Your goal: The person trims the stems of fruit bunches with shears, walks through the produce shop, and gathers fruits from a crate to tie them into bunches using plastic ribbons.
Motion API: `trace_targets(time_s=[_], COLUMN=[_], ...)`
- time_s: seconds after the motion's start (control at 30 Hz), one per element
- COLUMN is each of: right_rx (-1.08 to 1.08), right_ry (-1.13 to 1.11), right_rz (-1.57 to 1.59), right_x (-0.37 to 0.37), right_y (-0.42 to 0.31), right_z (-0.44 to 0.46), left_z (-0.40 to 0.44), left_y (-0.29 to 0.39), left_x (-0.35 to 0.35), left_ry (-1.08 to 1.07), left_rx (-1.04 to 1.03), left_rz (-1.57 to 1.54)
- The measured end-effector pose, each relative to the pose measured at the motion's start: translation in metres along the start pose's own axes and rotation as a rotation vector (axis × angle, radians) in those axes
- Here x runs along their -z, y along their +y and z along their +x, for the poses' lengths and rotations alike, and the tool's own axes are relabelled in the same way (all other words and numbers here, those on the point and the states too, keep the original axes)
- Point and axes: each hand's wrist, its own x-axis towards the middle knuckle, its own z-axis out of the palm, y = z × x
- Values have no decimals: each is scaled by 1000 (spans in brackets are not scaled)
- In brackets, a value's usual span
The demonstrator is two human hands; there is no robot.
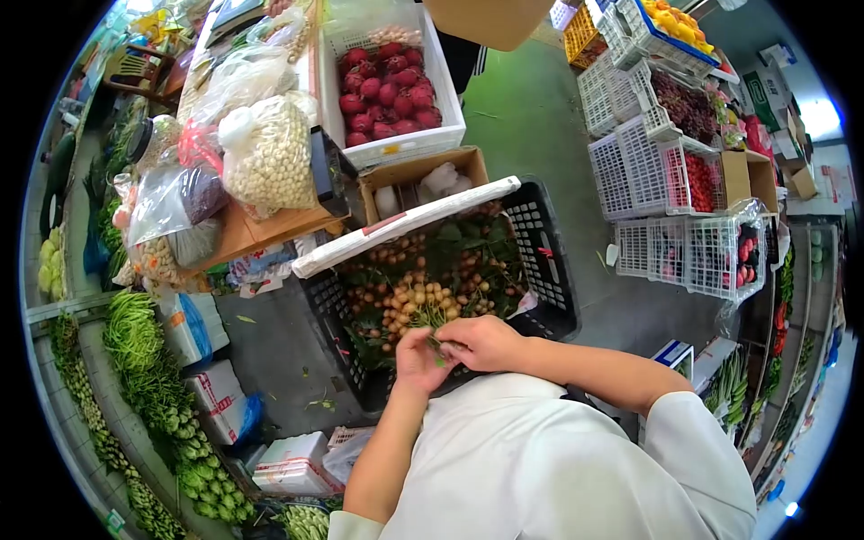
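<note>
In the head view my left hand and my right hand meet at the near side of a black plastic crate. Both are closed around the green stems of a bunch of longans, its round, yellow-brown fruit pointing away from me. Which stems lie in which fingers is partly hidden. Under and around the bunch, more longans with dark green leaves fill the crate. A white foam strip lies across the crate's far edge.
Beyond the crate stand a cardboard box and a white foam box of dark red fruit. Bagged goods cover a table at left. Leafy greens line the left shelf; white crates are stacked at right.
</note>
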Motion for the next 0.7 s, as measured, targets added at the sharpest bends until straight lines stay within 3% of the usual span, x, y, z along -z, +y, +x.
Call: trace_targets(time_s=[0.03, 0.17, 0.3, 0.37, 0.4, 0.47, 0.53, 0.6, 0.7], right_rx=[23, 88, 186, 188, 189, 136, 31, -73, -150], right_ry=[-11, -88, -139, -216, -215, -69, -75, -78, 87], right_rz=[-12, 0, -111, -22, -21, 195, 205, 215, 226], right_x=[-1, -9, 2, 9, 10, 14, 22, 23, 18], right_y=[0, 8, 6, 4, 3, 3, 1, 4, 18], right_z=[-2, -7, -7, -10, -12, -17, -20, -21, -25], left_z=[-9, 27, 38, 26, 28, 32, 31, 25, 7], left_y=[-1, -1, 3, 4, 7, 15, 19, 23, 21], left_x=[-16, 35, 42, 17, 21, 30, 34, 35, 32], left_ry=[96, 114, 33, 245, 245, 177, 137, -21, 0], left_rx=[-26, 66, 100, 68, 67, 69, 65, 254, 222], left_rz=[14, 231, 188, 235, 236, 245, 300, 71, 151])
